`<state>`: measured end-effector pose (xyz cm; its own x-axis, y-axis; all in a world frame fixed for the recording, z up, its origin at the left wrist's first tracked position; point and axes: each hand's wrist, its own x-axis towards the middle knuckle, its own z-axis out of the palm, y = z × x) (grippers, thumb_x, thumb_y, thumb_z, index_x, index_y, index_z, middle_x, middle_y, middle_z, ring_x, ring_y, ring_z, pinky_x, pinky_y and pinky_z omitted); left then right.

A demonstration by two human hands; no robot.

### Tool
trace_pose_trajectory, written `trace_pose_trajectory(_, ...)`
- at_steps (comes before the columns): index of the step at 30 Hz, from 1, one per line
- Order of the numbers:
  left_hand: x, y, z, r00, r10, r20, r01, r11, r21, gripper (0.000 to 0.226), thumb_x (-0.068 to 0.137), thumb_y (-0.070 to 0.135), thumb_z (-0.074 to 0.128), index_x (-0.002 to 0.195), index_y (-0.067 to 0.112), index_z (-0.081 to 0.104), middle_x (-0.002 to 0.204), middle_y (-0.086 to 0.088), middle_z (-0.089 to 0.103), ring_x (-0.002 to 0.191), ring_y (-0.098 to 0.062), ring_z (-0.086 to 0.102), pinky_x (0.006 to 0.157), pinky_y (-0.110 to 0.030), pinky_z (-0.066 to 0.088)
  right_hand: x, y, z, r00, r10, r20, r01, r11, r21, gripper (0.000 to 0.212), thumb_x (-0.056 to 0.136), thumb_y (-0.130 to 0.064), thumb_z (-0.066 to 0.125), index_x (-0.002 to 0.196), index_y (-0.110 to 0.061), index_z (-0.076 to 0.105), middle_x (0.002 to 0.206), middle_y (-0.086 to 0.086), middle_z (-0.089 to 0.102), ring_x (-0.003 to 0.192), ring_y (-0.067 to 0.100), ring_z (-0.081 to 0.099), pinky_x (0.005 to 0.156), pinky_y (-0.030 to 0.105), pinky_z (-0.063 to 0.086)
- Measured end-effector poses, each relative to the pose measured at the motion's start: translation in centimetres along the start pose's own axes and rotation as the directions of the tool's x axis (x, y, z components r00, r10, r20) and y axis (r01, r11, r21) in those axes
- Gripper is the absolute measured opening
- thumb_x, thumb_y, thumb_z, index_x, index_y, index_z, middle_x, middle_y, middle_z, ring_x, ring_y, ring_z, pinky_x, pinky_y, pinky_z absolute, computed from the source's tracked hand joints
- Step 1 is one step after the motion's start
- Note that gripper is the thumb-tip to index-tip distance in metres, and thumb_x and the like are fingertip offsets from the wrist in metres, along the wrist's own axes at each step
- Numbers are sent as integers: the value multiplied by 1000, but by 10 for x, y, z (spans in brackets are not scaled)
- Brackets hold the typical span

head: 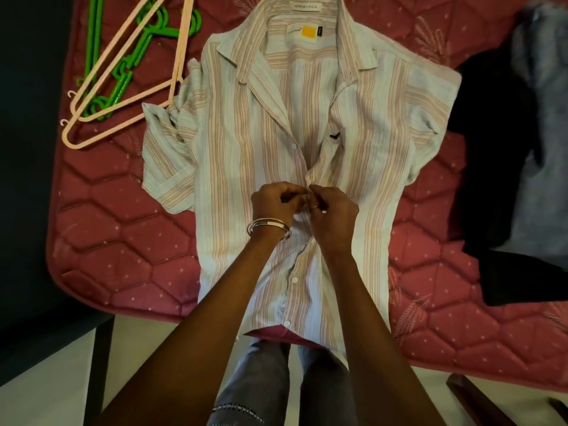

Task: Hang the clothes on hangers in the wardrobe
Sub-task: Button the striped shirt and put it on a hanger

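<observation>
The striped shirt (307, 155) is being kept spread flat, front up, on the bed (123, 241), so its placket can be worked. The placket edges are being pinched at mid-chest by the left hand (275, 202) and right hand (332, 210), apparently at a button. Pink hangers (123, 72) and green hangers (135, 56) are being kept near the collar.

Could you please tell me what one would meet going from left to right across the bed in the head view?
Green hangers under pink hangers → striped shirt, laid flat, with the left hand and right hand pinching its button placket → black garment → blue-grey garment.
</observation>
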<state>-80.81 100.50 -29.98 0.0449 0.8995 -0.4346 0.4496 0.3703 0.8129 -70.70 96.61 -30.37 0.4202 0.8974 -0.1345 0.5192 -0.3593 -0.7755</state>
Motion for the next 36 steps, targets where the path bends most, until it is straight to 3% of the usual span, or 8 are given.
trace_pose_trajectory(6,-1,0,4,994,-72,-79,68,997,-47,10,79,2,73,89,2,72,78,-10,71,65,-17,70,62,-22,58,4,4,-2,998,22,59,-22,1000,-8,26,81,7,65,105,1,72,97,16,73,87,18,68,77,-6,35)
trace_pose_trajectory(10,-1,-1,5,989,-104,-106,95,992,-86,10,79,0,72,89,0,71,78,-14,71,66,-21,70,63,-29,60,5,9,-3,991,55,123,-61,997,46,26,84,6,64,107,-3,72,100,11,73,92,12,68,82,5,46)
trace_pose_trajectory(15,6,-1,7,996,-27,-83,36,994,105,11,77,0,73,87,0,73,77,-15,72,65,-26,70,66,-35,59,4,8,-7,985,53,165,-73,990,119,28,87,8,56,109,-1,70,104,11,72,95,8,63,85,15,50)
trace_pose_trajectory(18,7,1,6,996,-23,-83,36,985,167,10,77,2,72,87,2,74,78,-13,73,65,-24,69,67,-35,59,5,7,-12,980,72,187,-101,983,150,30,84,10,57,106,-3,72,95,3,73,86,6,66,80,12,51)
trace_pose_trajectory(24,4,10,-2,965,-262,29,263,959,-106,10,83,-6,66,90,-3,72,78,-17,70,52,-11,66,55,-23,57,11,6,-13,938,252,237,-314,907,280,18,79,-3,74,97,-1,74,91,10,74,85,15,70,83,32,57)
trace_pose_trajectory(29,7,12,-6,948,-312,66,318,940,-125,6,83,6,70,86,2,73,77,-16,71,66,-26,71,65,-39,60,9,3,-9,926,292,238,-359,876,323,17,76,-1,76,93,-2,74,84,8,73,80,19,71,78,36,59)
trace_pose_trajectory(33,10,13,-5,953,-301,-23,299,952,-68,12,79,-2,70,90,-1,72,79,-17,71,65,-28,70,62,-40,60,3,3,-3,873,379,308,-486,739,468,17,76,6,75,91,2,70,82,19,71,80,31,72,77,46,59)
trace_pose_trajectory(36,11,12,-2,963,-265,-45,265,964,2,13,80,-3,67,92,-2,72,75,-11,70,62,-24,69,59,-33,60,-1,4,1,877,387,286,-481,722,498,17,76,7,74,93,3,70,83,21,71,80,32,72,77,44,59)
